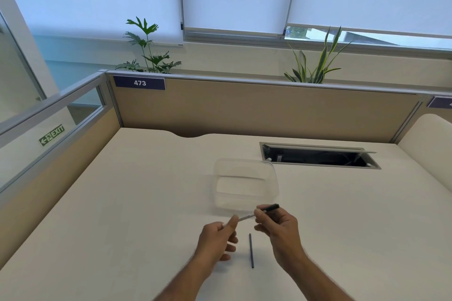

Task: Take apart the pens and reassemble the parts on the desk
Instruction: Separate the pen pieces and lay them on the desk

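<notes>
I hold one pen [247, 216] between both hands above the desk [122, 203]. My left hand [217, 239] pinches the clear barrel end. My right hand [278, 227] grips the other end, where a dark cap [272, 207] sticks out past my fingers. A thin dark blue refill [251, 250] lies loose on the desk between my wrists, pointing away from me.
A clear plastic container [245, 184] stands just beyond my hands. A cable hatch [318, 155] is open at the back right. Tan partition walls [244, 107] close the desk at the back and left.
</notes>
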{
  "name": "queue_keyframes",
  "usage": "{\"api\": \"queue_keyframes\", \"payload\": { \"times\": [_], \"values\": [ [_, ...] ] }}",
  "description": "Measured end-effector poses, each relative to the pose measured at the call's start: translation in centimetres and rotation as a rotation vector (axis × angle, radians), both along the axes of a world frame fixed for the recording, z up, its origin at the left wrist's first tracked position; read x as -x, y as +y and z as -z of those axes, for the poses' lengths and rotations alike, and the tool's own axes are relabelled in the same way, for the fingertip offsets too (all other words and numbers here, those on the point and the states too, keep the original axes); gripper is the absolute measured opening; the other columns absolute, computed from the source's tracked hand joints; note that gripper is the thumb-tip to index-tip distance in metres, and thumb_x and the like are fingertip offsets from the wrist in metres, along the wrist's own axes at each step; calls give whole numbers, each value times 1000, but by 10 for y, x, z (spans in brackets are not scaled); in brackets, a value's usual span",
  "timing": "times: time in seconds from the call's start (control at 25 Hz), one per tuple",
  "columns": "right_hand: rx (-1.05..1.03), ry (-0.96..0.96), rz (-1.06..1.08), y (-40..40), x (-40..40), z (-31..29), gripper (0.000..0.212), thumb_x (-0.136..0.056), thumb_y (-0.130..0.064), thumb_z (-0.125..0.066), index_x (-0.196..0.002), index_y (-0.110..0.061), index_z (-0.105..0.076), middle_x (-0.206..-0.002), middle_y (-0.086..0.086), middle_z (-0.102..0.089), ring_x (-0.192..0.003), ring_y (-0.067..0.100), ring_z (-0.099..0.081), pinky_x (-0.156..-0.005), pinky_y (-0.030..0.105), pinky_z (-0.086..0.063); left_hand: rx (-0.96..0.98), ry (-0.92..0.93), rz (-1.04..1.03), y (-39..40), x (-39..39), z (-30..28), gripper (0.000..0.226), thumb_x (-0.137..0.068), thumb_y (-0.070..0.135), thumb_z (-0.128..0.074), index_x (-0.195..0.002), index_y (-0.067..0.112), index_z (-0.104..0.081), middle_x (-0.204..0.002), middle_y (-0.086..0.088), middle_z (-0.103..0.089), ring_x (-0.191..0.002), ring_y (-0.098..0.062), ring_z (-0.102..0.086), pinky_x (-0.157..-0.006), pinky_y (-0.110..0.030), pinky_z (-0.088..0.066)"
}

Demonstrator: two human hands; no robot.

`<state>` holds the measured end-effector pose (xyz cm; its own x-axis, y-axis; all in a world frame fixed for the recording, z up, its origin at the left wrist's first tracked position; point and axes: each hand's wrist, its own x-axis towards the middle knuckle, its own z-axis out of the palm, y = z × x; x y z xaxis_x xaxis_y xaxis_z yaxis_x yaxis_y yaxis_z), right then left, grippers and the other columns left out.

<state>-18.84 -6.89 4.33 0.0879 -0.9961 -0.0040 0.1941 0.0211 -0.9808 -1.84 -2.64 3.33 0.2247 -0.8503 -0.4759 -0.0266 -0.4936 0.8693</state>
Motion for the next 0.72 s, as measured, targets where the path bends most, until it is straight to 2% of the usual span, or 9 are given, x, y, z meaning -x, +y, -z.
{"api": "queue_keyframes", "payload": {
  "times": [0.08,0.16,0.2,0.32,0.4,0.48,0.56,0.64,0.72],
  "values": [
    [36,39,-2,-2,-2,-1,14,-77,-16,-80,-88,-9,-76,-80,15,-75,-76,25,-72,-66,30,-61,-13,-151,156,2,2,8,54,-86,66,-52,-88,15,-67,-83,-1,-75,-65,-14,-66,-57,-27,-53],
    [72,116,1,-3,-4,-1,6,-83,-7,-77,-87,-11,-76,-80,14,-75,-77,26,-72,-67,32,-62,9,-284,313,3,1,17,49,-86,66,-52,-93,19,-63,-89,3,-73,-70,-11,-64,-66,-29,-54],
    [96,177,8,-3,-6,-1,10,-84,-4,-76,-86,-14,-76,-79,11,-75,-76,25,-73,-67,31,-62,13,-343,371,4,0,21,46,-83,65,-57,-97,22,-62,-90,5,-71,-73,-9,-63,-70,-28,-54],
    [187,365,5,-1,-11,-1,19,-84,-4,-74,-82,-23,-75,-74,1,-76,-71,18,-73,-65,31,-63,10,-484,465,5,-4,29,47,-73,61,-69,-106,30,-56,-89,11,-66,-76,-4,-62,-68,-23,-49],
    [216,432,-2,1,-14,0,21,-84,-5,-75,-80,-26,-74,-74,-5,-76,-70,16,-72,-65,33,-63,42,-509,467,3,-4,31,45,-72,57,-71,-104,30,-55,-88,12,-65,-76,-4,-61,-72,-26,-51],
    [252,490,-1,2,-17,0,23,-83,-7,-76,-80,-29,-73,-75,-10,-76,-69,14,-72,-65,35,-63,90,-591,480,1,-4,34,49,-72,57,-70,-110,30,-54,-98,12,-62,-88,-8,-58,-82,-29,-50],
    [291,545,-5,3,-19,0,23,-82,-7,-77,-82,-29,-72,-79,-15,-76,-72,10,-73,-66,34,-62,133,-767,547,0,-6,38,64,-74,61,-65,-127,32,-47,-117,11,-57,-108,-13,-50,-92,-32,-43],
    [324,581,-11,4,-22,-1,19,-82,-7,-78,-84,-25,-73,-83,-20,-75,-75,6,-73,-67,28,-60,187,-881,623,2,-10,43,72,-76,62,-60,-138,32,-38,-130,12,-50,-119,-16,-43,-99,-35,-36],
    [357,615,-8,3,-23,-1,15,-81,-8,-79,-85,-22,-74,-84,-24,-74,-76,2,-72,-63,16,-55,251,-906,659,5,-16,47,74,-78,60,-58,-141,32,-32,-133,13,-47,-123,-16,-39,-102,-35,-31]
  ]
}}
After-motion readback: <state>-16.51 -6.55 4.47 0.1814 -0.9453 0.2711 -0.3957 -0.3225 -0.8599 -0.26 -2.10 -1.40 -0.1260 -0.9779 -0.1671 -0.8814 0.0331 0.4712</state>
